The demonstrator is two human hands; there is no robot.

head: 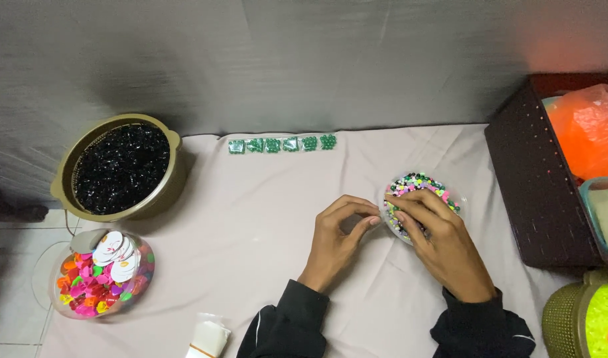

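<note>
A: Hands meet above a cloth-covered worktop [264,219]. What is each doing?

B: Right hand [443,248] rests over the near rim of a small clear bowl [458,200] of mixed beads [420,182], fingers curled together, index tip meeting the left thumb. Whether it pinches a bead cannot be told. Left hand [337,238] sits just left of the bowl, thumb and forefinger drawn together as if nipping something too small to see.

A: And around them?

B: Far side, a row of green bead packets [282,144] along the cloth's edge. Far left, a gold pot [68,169] of black beads. Near left, a clear dish [144,275] of pink hearts and white discs. At right, a dark basket [529,179] holding an orange bag [586,129].

A: Where is the risk?

B: Likely the bowl. It is light, sits on wrinkled cloth, and the right hand bears on its rim; a heavy press could tip it and scatter beads. Anything pinched between fingertips this small could also slip and vanish into the folds.
</note>
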